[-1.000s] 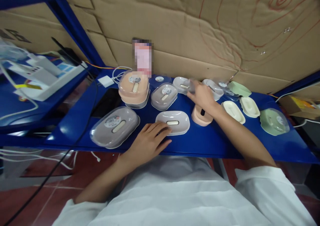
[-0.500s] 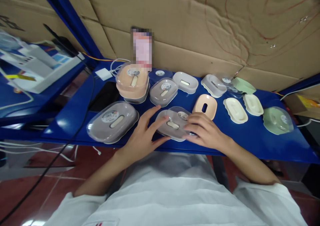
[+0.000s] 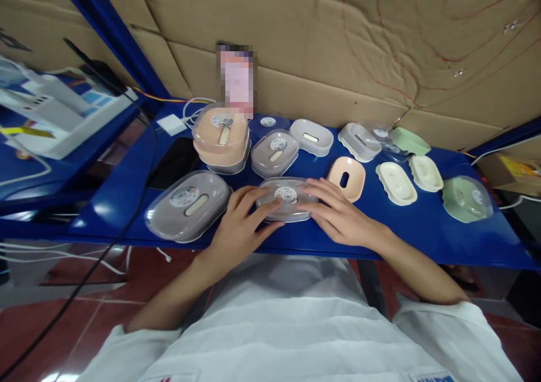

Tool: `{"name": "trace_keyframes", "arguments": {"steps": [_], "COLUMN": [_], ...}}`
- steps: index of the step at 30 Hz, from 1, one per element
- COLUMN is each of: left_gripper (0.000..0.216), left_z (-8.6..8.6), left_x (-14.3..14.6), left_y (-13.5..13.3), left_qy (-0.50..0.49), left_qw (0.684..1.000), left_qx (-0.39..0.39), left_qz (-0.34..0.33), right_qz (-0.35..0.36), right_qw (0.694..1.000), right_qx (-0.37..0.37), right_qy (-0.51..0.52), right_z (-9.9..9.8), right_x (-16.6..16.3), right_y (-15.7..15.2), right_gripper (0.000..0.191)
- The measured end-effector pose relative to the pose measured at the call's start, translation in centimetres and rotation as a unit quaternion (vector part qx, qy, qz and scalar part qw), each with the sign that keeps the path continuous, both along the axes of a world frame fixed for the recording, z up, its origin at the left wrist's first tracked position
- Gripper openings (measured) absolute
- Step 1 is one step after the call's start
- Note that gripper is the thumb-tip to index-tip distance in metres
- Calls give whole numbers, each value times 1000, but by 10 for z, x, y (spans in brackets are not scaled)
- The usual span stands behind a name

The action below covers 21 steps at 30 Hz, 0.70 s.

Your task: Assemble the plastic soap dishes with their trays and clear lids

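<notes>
In front of me a grey soap dish (image 3: 291, 218) lies under a clear lid (image 3: 287, 183) with a round white sticker. My left hand (image 3: 243, 221) grips the lid's left end, its index finger reaching over the top. On the right end, my right hand (image 3: 338, 210) curves its fingers around the same lid. The lid lies level over the dish; whether its rim is fully seated cannot be made out. Left of my hands sits another lidded grey soap dish (image 3: 188, 206). A peach insert with a dark slot (image 3: 347, 179) is just beyond my right hand.
Along the back stand a peach lidded dish (image 3: 222, 137), another grey lidded dish (image 3: 274, 154) and a grey insert (image 3: 311, 138). Cream trays (image 3: 396, 183) and a green lidded dish (image 3: 467, 200) lie right. A black cable (image 3: 139, 196) crosses the left side of the blue table (image 3: 426, 230).
The clear lid has shifted left from its offset position and now covers the grey dish. My left hand has closed in on its left end; my right hand has followed the lid.
</notes>
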<state>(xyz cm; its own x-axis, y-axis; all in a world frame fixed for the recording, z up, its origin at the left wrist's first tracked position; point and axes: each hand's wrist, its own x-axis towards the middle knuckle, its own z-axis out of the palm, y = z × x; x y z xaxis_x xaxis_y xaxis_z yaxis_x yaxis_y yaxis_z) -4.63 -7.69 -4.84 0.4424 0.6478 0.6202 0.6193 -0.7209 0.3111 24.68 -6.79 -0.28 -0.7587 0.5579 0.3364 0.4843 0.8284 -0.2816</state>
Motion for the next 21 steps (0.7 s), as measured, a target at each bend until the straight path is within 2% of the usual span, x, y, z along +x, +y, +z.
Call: {"name": "trace_keyframes", "arguments": {"steps": [3, 7, 13, 16, 19, 21], "left_gripper": [42, 42, 50, 54, 47, 43], "left_z": [-2, -3, 1, 4, 5, 5], "left_x": [0, 0, 2, 3, 2, 2], "left_y": [-1, 0, -2, -3, -3, -4], "left_qy": [-1, -1, 17, 31, 54, 61], "left_qw": [1000, 1000, 1000, 999, 998, 997], "left_qx": [19, 3, -19, -29, -30, -27], "left_qz": [5, 14, 9, -12, -30, -35], "right_qz": [-12, -3, -50, -124, -247, -286], "right_qw": [999, 999, 992, 978, 949, 941], "right_qx": [-17, -18, 54, 106, 151, 150], "right_qy": [-36, -49, -104, -133, -124, -103], "right_z": [-4, -9, -3, 4, 8, 8], "right_x": [-1, -3, -1, 8, 20, 26], "right_y": [4, 8, 7, 9, 16, 22], "right_gripper": [56, 56, 52, 43, 47, 46]}}
